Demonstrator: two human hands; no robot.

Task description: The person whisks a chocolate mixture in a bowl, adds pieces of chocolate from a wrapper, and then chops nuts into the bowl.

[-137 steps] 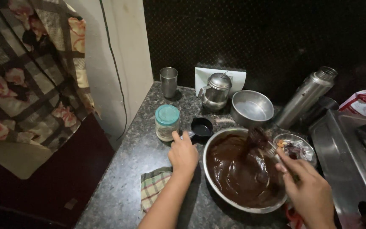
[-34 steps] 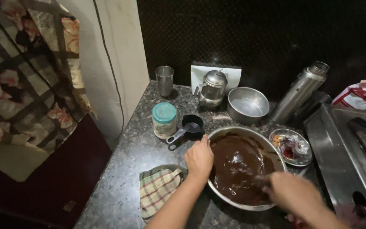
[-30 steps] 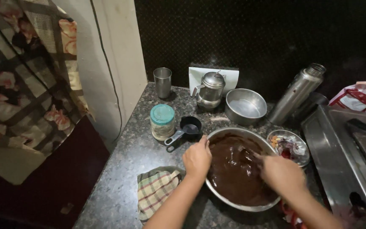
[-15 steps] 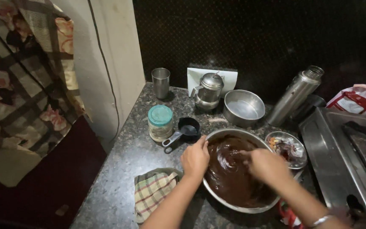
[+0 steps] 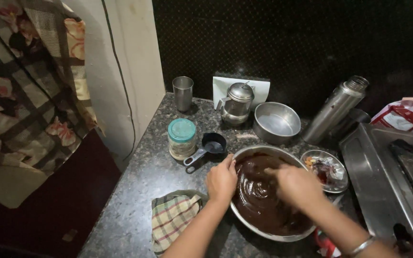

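A wide steel mixing bowl (image 5: 244, 157) sits near the front edge of the dark speckled counter (image 5: 135, 200), filled with glossy brown batter (image 5: 259, 196) that shows swirl marks on its surface. The left hand (image 5: 222, 180) is curled over the bowl's left rim, fingers closed on the metal. The right hand (image 5: 296, 185) hovers low over the batter, fingers drawn together as if around a stirring tool, though the tool itself is hidden under the hand and I cannot tell what it grips. A thin bangle (image 5: 359, 247) circles that wrist.

Just left of the bowl, at the counter's front edge, lies a checked cloth (image 5: 173, 219), rumpled, close beside the left forearm. Behind the left hand stands a black measuring cup (image 5: 211, 144) with its grey handle pointing toward the front-left, and next to it a glass jar with a teal lid (image 5: 181, 138). To the right of the bowl, nearly touching it, is a small steel plate (image 5: 326, 168) holding torn wrappers.

Further back toward the wall, a steel tumbler (image 5: 183, 92) stands upright near the counter's back-left corner, then a small lidded steel pot (image 5: 237, 102) in front of a white paper, then an empty round steel tin (image 5: 277, 122). A tall steel flask (image 5: 336, 109) leans at the back. A steel stove (image 5: 388, 172) fills the right end of the counter, with a red-and-white packet (image 5: 405, 114) behind it.
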